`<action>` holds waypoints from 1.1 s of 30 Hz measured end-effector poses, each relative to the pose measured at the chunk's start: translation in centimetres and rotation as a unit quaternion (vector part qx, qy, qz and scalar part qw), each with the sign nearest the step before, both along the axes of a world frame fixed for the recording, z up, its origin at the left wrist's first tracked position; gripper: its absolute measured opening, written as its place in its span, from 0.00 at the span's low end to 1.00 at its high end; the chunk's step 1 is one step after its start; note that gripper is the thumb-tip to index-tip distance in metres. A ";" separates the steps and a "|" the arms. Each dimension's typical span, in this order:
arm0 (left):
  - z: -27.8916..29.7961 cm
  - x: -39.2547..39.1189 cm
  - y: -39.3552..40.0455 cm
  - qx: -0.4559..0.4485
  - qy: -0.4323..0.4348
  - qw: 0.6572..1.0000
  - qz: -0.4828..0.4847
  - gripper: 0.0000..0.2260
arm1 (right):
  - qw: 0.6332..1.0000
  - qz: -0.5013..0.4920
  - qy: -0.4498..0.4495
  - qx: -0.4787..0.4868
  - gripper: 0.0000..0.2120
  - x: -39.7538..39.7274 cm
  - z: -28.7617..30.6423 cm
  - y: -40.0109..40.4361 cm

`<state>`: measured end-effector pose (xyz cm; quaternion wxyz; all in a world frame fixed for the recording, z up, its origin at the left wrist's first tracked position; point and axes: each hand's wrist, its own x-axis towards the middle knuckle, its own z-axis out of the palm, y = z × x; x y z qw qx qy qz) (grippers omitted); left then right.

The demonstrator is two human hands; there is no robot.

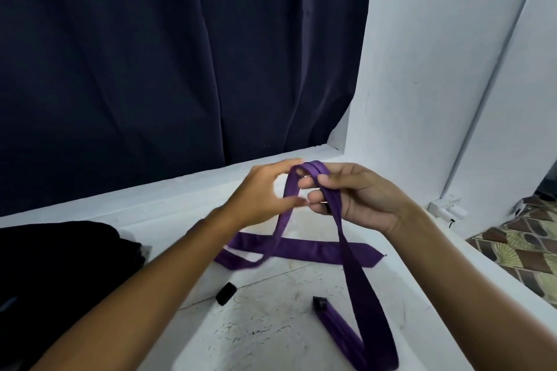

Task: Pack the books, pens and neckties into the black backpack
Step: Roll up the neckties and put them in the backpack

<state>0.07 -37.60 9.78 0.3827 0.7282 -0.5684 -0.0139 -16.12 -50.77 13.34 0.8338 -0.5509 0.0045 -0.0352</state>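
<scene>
A purple necktie (301,247) lies partly on the white surface, its wide end pointing right. Its middle is lifted into a fold between both hands. My right hand (358,196) grips the fold at the top, fingers curled round the band. My left hand (262,192) pinches the left strand of the same tie. One strand runs down to the front right and loops back to a black-tipped end (320,302). The black backpack (60,274) sits at the left edge, partly behind my left forearm. No books or pens are visible.
A small black object (226,293) lies on the white surface (271,331) near my left forearm. A dark blue curtain (180,54) hangs behind, and a white wall (437,69) rises on the right. Patterned floor tiles (524,244) show at the far right.
</scene>
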 end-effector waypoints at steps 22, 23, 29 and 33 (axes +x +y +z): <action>-0.1 -1.3 1.6 0.039 0.018 0.999 -0.012 0.21 | 0.999 -0.027 0.038 -0.006 0.07 -0.4 0.5 0.7; 0.0 -1.9 1.3 0.002 0.009 1.000 -0.008 0.07 | 0.999 -0.023 0.039 -0.013 0.07 -0.4 0.6 0.8; -0.5 2.2 1.7 0.018 -0.011 0.999 0.040 0.11 | 0.996 0.019 0.087 -0.028 0.06 -2.1 0.4 0.2; -1.7 6.6 3.1 0.125 -0.010 0.982 0.140 0.10 | 0.996 0.040 0.076 -0.028 0.20 -3.2 0.1 -0.5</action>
